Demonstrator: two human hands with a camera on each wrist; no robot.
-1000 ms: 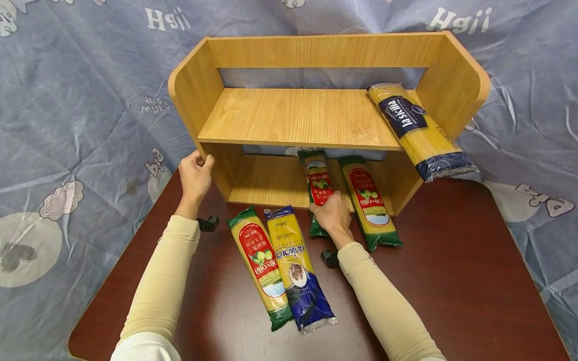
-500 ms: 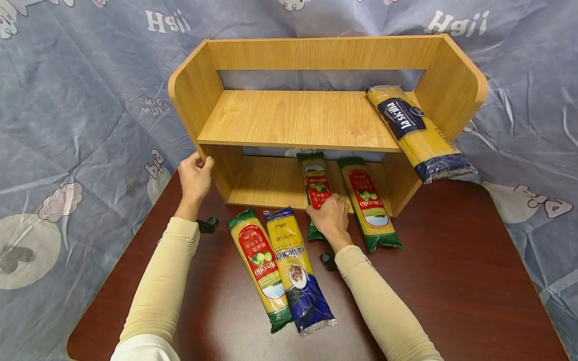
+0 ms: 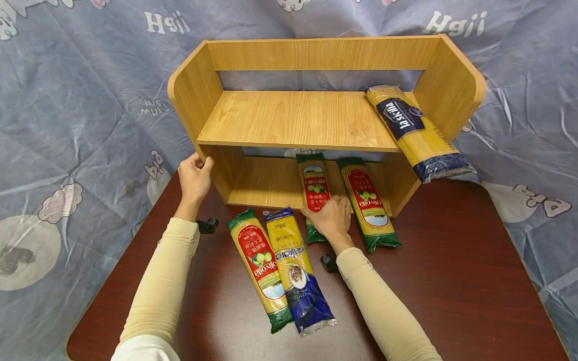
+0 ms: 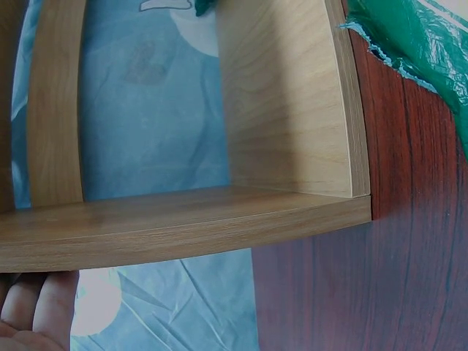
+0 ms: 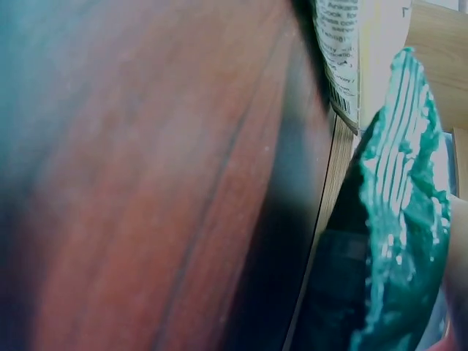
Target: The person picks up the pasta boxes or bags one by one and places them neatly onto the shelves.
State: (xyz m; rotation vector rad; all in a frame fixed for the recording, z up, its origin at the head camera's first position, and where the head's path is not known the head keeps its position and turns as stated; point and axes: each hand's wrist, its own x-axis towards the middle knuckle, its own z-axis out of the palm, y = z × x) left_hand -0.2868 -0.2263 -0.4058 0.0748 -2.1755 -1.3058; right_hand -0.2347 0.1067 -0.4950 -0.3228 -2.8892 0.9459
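Spaghetti packet in glossy yellow plastic film with a red label and green crimped ends (image 3: 315, 186) lies just right of centre in the head view, on the lower board of a pale wooden two-tier shelf (image 3: 289, 118), its near end poking past the front edge. Over that near half the right hand (image 3: 331, 215) bends, thumb at one long edge, fingers across toward the other; it looks to be gripping the width, though I can't see the fingertips. At left of centre, the left hand (image 3: 195, 178) pinches the shelf's side panel between thumb and fingers. I'd judge the packet fairly light, stiff along its length but brittle if bowed, its film likely slippery. Best take it broadly around the middle, squeezing gently; the thin green ends would probably crumple and give poor purchase.
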